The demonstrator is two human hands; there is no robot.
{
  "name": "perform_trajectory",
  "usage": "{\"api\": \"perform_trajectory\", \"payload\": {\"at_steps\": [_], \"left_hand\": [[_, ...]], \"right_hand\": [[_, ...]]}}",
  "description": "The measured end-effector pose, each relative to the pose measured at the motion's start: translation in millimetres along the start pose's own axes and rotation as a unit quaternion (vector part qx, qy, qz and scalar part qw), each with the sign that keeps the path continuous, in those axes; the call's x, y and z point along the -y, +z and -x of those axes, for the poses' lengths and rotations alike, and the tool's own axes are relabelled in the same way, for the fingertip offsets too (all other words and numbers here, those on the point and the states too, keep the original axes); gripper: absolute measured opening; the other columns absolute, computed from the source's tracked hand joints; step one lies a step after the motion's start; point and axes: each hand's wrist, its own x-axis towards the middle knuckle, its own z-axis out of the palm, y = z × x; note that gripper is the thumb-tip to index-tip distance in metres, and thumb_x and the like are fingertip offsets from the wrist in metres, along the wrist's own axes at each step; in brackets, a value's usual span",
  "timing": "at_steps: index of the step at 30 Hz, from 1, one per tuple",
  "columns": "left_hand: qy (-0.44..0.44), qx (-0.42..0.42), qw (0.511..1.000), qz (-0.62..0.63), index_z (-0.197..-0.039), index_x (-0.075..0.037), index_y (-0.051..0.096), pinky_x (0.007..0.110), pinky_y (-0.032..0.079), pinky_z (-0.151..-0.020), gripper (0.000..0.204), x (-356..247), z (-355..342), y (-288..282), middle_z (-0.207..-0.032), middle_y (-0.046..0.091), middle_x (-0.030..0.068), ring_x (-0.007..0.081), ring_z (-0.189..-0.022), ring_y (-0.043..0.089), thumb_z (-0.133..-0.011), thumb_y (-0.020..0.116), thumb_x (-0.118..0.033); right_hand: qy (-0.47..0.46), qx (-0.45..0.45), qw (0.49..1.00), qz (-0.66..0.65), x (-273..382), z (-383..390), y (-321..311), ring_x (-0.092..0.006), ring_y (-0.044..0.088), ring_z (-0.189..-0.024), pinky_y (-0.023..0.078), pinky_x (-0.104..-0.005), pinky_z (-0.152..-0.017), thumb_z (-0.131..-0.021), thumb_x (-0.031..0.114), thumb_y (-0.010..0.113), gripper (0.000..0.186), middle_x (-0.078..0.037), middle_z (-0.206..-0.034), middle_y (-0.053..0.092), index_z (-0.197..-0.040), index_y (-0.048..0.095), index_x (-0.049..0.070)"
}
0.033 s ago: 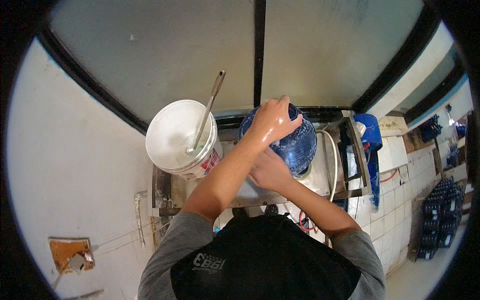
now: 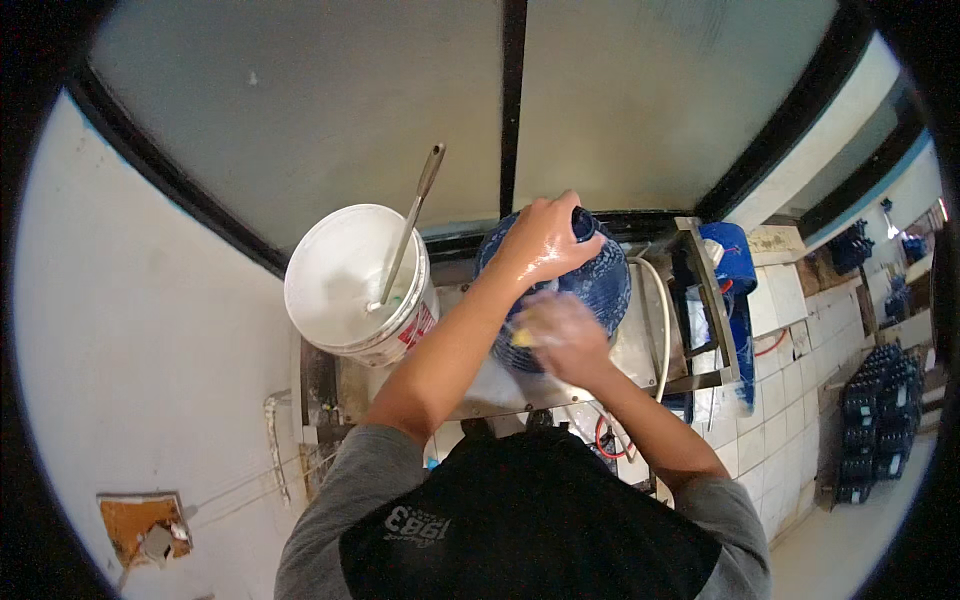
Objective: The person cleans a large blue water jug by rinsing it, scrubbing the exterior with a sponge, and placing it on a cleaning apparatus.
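Observation:
A large blue water jug (image 2: 600, 295) stands on a metal worktop (image 2: 640, 360), its sides streaked with whitish suds. My left hand (image 2: 548, 245) is wet and closed around the jug's neck, with the dark mouth showing beside the fingers. Lower down, my right hand (image 2: 568, 338) presses a yellow sponge (image 2: 522, 338) against the near side of the jug; motion blurs this hand. Left of the jug is a white bucket (image 2: 300, 300). A long grey-handled tool (image 2: 412, 235) leans inside it, its lower end partly out of sight.
A pale hose (image 2: 662, 300) curves along the jug's right side. Beyond the worktop's metal frame (image 2: 712, 300) hangs a blue container (image 2: 735, 265). Frosted panes (image 2: 400, 100) rise behind the bench. Dark stacked jugs (image 2: 880, 420) stand on the far right.
My right hand has moved right from under my left forearm onto the jug's near side, and the yellow sponge now shows. My left hand keeps its hold on the neck.

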Motion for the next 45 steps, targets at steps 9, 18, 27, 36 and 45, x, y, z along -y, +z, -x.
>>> {"api": "perform_trajectory", "payload": {"at_steps": [9, 18, 27, 36, 45], "left_hand": [[0.110, -0.173, 0.921, 0.330, -0.123, -0.004, 0.063, 0.037, 0.045, -0.106, 0.075, 52, 0, 67, -0.122, 0.069, 0.0125, 0.0205, -0.122, 0.061, -0.087, 0.069, -0.069], [0.024, -0.128, 0.937, 0.323, -0.103, -0.001, 0.070, 0.033, 0.052, -0.089, 0.062, 26, 2, 47, -0.097, 0.072, 0.0059, 0.0158, -0.091, 0.066, -0.084, 0.080, -0.059], [-0.107, -0.426, 0.893, 0.096, -0.146, 0.003, 0.045, 0.044, 0.030, -0.119, 0.079, -23, -5, 107, -0.156, 0.040, 0.0289, 0.0421, -0.144, 0.040, -0.108, 0.022, -0.063], [-0.066, -0.307, 0.925, 0.214, -0.141, 0.004, 0.056, 0.035, 0.043, -0.110, 0.077, -23, 17, 62, -0.134, 0.066, 0.0193, 0.0244, -0.126, 0.061, -0.102, 0.051, -0.061], [-0.033, -0.367, 0.927, 0.074, -0.094, -0.004, 0.071, 0.034, 0.055, -0.085, 0.018, -21, 18, 53, -0.098, 0.075, 0.0107, 0.0218, -0.093, 0.074, -0.078, 0.079, -0.003]], "right_hand": [[0.459, -0.326, 0.751, -0.347, -37, -77, -20, -0.0345, 0.059, -0.123, 0.041, -0.0396, -0.108, -0.110, 0.026, 0.039, 0.043, -0.022, -0.129, 0.066, -0.128, 0.065, -0.003], [0.405, -0.366, 0.809, -0.221, -42, -84, -6, -0.0383, 0.064, -0.099, 0.047, -0.0450, -0.092, -0.110, 0.029, 0.035, 0.044, -0.023, -0.109, 0.068, -0.115, 0.063, -0.004], [0.280, -0.226, 0.835, -0.416, -123, -108, -26, -0.0323, 0.067, -0.102, 0.049, -0.0408, -0.094, -0.105, 0.027, 0.041, 0.041, -0.021, -0.106, 0.071, -0.104, 0.069, -0.004], [0.381, -0.182, 0.713, -0.560, -97, -107, -28, -0.0395, 0.066, -0.106, 0.049, -0.0445, -0.092, -0.111, 0.027, 0.035, 0.045, -0.024, -0.100, 0.070, -0.101, 0.067, -0.004], [0.089, -0.042, 0.993, -0.060, -17, 19, -31, -0.0481, 0.043, -0.141, 0.029, -0.0539, -0.120, -0.099, 0.019, 0.052, 0.053, -0.030, -0.152, 0.045, -0.146, 0.048, -0.006]]}}
